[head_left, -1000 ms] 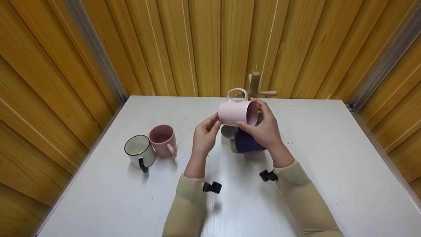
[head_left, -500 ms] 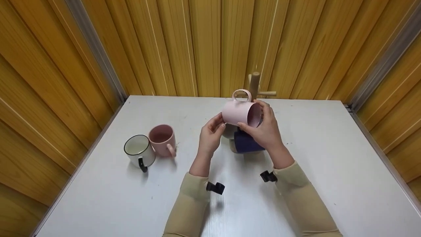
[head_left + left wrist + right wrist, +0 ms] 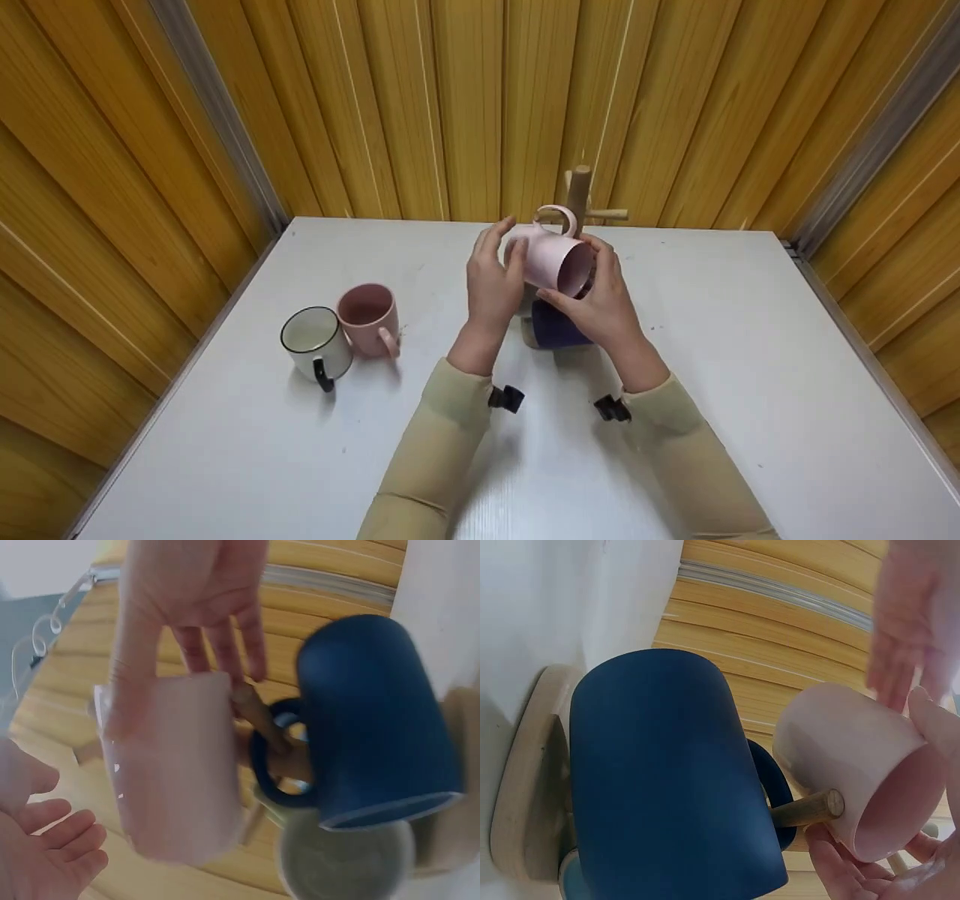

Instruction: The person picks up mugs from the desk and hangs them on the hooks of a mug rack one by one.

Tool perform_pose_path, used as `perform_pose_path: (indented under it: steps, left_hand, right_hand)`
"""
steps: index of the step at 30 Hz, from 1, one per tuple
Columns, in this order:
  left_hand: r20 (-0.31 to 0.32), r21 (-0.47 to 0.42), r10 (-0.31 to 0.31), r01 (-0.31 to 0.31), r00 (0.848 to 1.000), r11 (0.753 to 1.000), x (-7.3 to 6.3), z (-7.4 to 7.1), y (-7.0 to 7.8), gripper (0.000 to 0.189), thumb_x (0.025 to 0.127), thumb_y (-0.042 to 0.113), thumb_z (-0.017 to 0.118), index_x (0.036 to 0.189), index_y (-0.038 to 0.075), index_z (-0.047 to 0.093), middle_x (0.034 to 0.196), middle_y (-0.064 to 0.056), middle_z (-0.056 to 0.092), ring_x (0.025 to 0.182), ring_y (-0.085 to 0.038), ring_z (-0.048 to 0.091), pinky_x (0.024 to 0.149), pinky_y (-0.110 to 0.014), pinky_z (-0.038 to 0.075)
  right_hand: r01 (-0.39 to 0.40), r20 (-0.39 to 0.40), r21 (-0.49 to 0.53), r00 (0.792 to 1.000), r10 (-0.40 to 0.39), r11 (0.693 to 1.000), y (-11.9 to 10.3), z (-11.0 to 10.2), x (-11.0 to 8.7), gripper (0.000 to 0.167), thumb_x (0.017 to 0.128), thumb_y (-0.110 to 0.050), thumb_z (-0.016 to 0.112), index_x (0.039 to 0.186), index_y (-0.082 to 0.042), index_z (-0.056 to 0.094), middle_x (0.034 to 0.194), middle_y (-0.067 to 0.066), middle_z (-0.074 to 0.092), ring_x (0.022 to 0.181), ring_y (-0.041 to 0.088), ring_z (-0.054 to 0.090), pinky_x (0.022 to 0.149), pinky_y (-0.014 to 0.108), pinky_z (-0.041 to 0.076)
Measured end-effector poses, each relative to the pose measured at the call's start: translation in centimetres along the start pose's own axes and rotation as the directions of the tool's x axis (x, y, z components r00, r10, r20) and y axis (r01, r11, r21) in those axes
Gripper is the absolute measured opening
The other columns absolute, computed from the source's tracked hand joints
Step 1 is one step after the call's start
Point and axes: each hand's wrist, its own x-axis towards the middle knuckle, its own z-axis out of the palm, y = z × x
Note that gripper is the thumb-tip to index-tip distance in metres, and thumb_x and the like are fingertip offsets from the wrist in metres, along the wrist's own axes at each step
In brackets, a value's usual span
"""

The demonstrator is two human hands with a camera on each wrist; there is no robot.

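A light pink mug (image 3: 546,259) is held on its side in front of a wooden mug tree (image 3: 578,191), handle up and mouth toward the right. My right hand (image 3: 609,304) grips it at the rim, thumb below and fingers on the far side. At the base end is my left hand (image 3: 493,289), its fingers fairly straight and spread; the right wrist view shows them loosely beside the mug. A dark blue mug (image 3: 667,772) hangs by its handle on a peg (image 3: 810,810) of the tree, mouth tilted down. Beside it in the left wrist view is a greyish mug (image 3: 345,862).
To the left on the white table (image 3: 247,450) stand a white mug with a black rim (image 3: 324,361) and a dusty pink mug (image 3: 366,339), both upright and close together. An upper peg (image 3: 609,214) of the tree points right. Wood-patterned walls (image 3: 465,105) enclose the table.
My left hand has moved from pinching the mug's base to higher beside it, fingers opened. The light pink mug has shifted slightly right and its mouth has turned more toward me.
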Motion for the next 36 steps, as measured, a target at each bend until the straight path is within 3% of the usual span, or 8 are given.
perform_pose_path:
  steps: [6,9,12,14,18,22,29,36]
  left_hand:
    - [0.098,0.129,0.049,-0.062,0.994,0.990,3.0,1.1,2.1,0.025,0.098,0.016,0.071,0.118,0.002,0.074,0.113,-0.011,0.075,0.109,-0.021,0.073,0.099,-0.029,0.057]
    - [0.098,0.160,0.059,-0.074,0.993,0.984,3.7,1.3,2.2,0.017,0.096,0.013,0.072,0.109,0.004,0.078,0.104,-0.008,0.077,0.102,-0.019,0.075,0.093,-0.027,0.058]
    - [0.093,0.161,0.060,-0.075,0.994,0.984,4.0,1.4,2.1,0.014,0.095,0.011,0.073,0.105,0.005,0.079,0.101,-0.007,0.078,0.100,-0.018,0.075,0.092,-0.026,0.058]
    - [0.094,0.153,0.056,-0.070,0.994,0.986,4.1,1.4,2.2,0.014,0.095,0.012,0.073,0.105,0.005,0.079,0.101,-0.007,0.078,0.101,-0.019,0.075,0.092,-0.026,0.058]
    - [0.097,0.145,0.038,-0.052,0.995,0.988,4.4,1.3,2.2,0.014,0.094,0.012,0.074,0.105,0.005,0.080,0.103,-0.008,0.079,0.102,-0.019,0.075,0.092,-0.026,0.058]
    - [0.092,0.135,0.000,-0.012,0.996,0.991,4.8,1.1,1.9,0.015,0.093,0.012,0.076,0.104,0.005,0.080,0.104,-0.008,0.079,0.102,-0.019,0.076,0.091,-0.024,0.059]
    - [0.157,0.074,-0.081,0.070,0.984,0.995,5.8,0.6,1.4,0.015,0.093,0.010,0.075,0.105,0.005,0.080,0.106,-0.009,0.080,0.101,-0.019,0.076,0.089,-0.026,0.059]
    - [0.224,0.047,-0.158,0.152,0.962,0.987,7.1,0.3,1.0,0.017,0.095,0.007,0.072,0.110,0.003,0.079,0.108,-0.011,0.080,0.101,-0.020,0.076,0.084,-0.023,0.059]
  right_hand:
    - [0.030,0.035,-0.009,0.999,-0.030,1.000,0.3,-0.3,-0.1,0.090,0.086,-0.028,0.086,0.154,-0.004,0.031,0.152,0.022,0.040,0.136,0.039,0.051,0.111,0.056,0.047]
    - [-0.042,0.016,0.033,0.999,0.042,0.999,0.7,-1.3,0.5,0.077,0.095,-0.029,0.076,0.153,-0.003,0.032,0.147,0.021,0.048,0.127,0.035,0.059,0.102,0.046,0.053]
    - [-0.132,-0.054,0.181,0.988,0.144,0.975,1.0,-2.5,1.8,0.062,0.102,-0.024,0.064,0.153,-0.002,0.035,0.139,0.020,0.055,0.113,0.024,0.065,0.086,0.029,0.057]
    - [-0.146,-0.106,0.298,0.977,0.185,0.943,1.1,-3.2,3.0,0.056,0.104,-0.020,0.060,0.152,0.000,0.038,0.136,0.018,0.058,0.109,0.015,0.066,0.084,0.019,0.056]
    - [-0.061,-0.191,0.478,0.966,0.172,0.876,1.3,-3.6,5.0,0.042,0.103,-0.009,0.062,0.142,0.003,0.055,0.119,0.005,0.069,0.100,0.006,0.070,0.080,0.016,0.059]
    - [0.025,-0.247,0.544,0.960,0.131,0.839,1.6,-3.2,5.7,0.025,0.098,-0.002,0.067,0.122,0.005,0.067,0.099,-0.010,0.075,0.093,0.006,0.073,0.077,0.016,0.057]
    - [0.174,-0.352,0.478,0.936,0.006,0.861,1.9,-2.3,5.1,0.018,0.092,0.005,0.072,0.109,0.008,0.068,0.106,-0.007,0.079,0.100,0.006,0.073,0.085,0.017,0.058]
    - [0.319,-0.413,0.332,0.895,-0.167,0.888,1.5,-1.2,4.0,0.022,0.087,0.011,0.074,0.109,0.011,0.068,0.115,0.019,0.076,0.108,0.002,0.071,0.093,0.022,0.058]
